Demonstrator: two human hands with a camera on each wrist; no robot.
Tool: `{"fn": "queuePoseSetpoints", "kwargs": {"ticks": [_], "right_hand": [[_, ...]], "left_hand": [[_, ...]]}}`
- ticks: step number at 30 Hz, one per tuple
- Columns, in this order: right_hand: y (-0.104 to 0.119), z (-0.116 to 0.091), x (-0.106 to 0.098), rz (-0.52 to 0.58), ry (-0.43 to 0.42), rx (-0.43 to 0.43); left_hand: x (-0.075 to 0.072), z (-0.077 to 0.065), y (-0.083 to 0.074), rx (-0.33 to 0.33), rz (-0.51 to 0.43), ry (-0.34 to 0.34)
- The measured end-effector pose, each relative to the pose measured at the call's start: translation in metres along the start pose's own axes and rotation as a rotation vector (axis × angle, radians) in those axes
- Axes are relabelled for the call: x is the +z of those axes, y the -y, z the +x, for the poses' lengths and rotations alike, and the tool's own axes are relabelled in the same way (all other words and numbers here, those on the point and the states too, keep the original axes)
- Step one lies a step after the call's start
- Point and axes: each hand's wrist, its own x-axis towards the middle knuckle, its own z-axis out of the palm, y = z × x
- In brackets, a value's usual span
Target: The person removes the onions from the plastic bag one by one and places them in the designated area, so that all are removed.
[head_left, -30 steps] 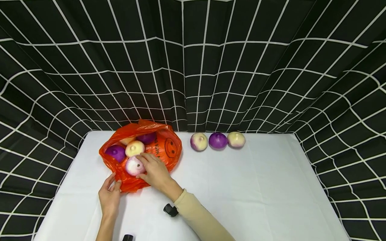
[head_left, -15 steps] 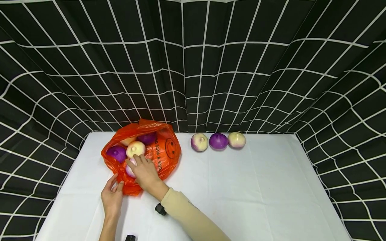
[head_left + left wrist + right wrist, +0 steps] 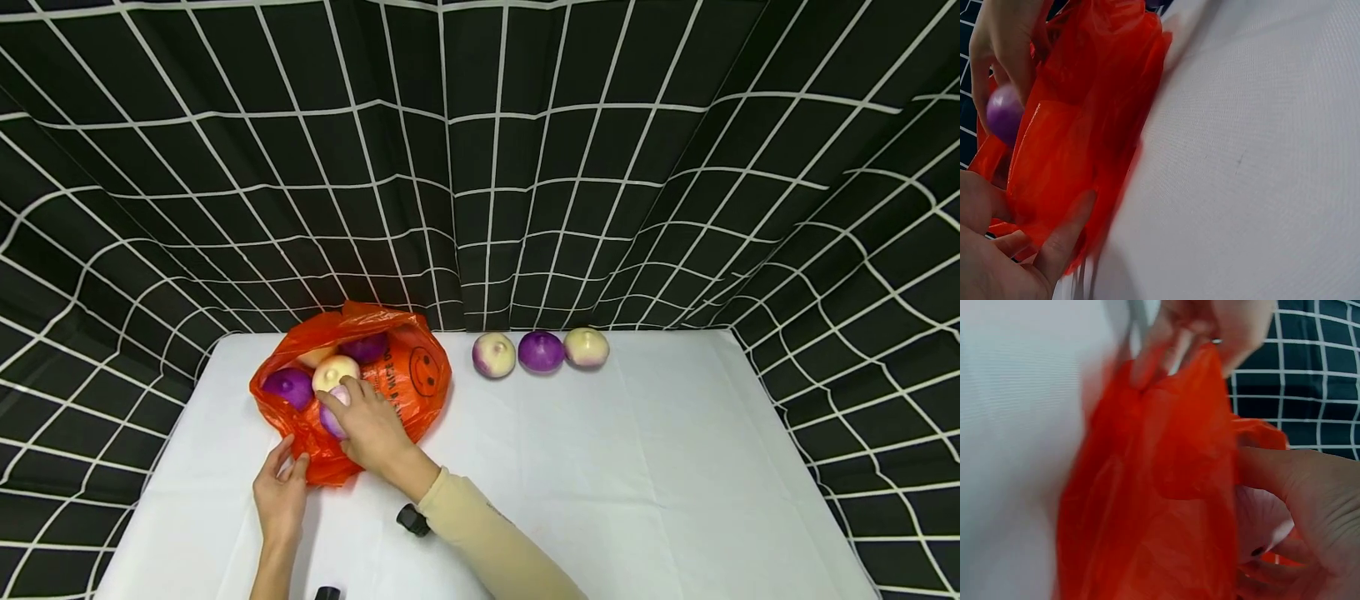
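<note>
An orange-red plastic bag (image 3: 322, 458) with a printed smiley lies at the table's left, its mouth spread open. My left hand (image 3: 279, 496) pinches the near edge of the bag; in the left wrist view its thumb and fingers hold the thin plastic (image 3: 1054, 175). Inside the mouth, my right hand (image 3: 375, 429) grips a purple-and-white onion (image 3: 331, 422), fingers over its far side and thumb near. The right wrist view shows that onion (image 3: 1260, 515) partly hidden behind the bag. Beside it in the bag sit a purple onion (image 3: 288, 387) and a pale onion (image 3: 335, 372).
Further back in the bag are another purple onion (image 3: 365, 347) and a partly hidden pale one. In a row at the table's back stand a white-purple onion (image 3: 493, 356), a purple onion (image 3: 541, 352) and a pale onion (image 3: 587, 347). A dark gridded curtain (image 3: 480, 208) rises behind.
My right hand has shifted its fingers over the onion, and the onion has turned, with its purple side now showing. My left hand keeps its pinch on the bag's edge.
</note>
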Motion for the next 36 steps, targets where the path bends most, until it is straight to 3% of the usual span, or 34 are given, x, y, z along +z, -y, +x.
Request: {"fn": "queuePoseSetpoints", "kwargs": {"ticks": [8,14,20,30,36], "right_hand": [[-0.013,-0.004,-0.011,0.189,-0.055,0.067],[-0.019,-0.010,-0.012,0.207,-0.106,0.060],[-0.027,-0.019,-0.007,0.306,-0.131,0.062],[-0.056,-0.035,-0.006,0.334,-0.215,0.092],[-0.072,-0.042,-0.009,0.407,-0.294,0.107]], "left_hand": [[-0.001,0.000,-0.001,-0.007,-0.015,-0.002],[-0.002,0.000,-0.001,-0.010,-0.021,-0.006],[-0.002,-0.001,0.000,-0.011,-0.010,-0.008],[-0.001,0.001,0.000,-0.013,-0.005,-0.004],[-0.002,0.001,0.000,-0.009,0.003,-0.004]]}}
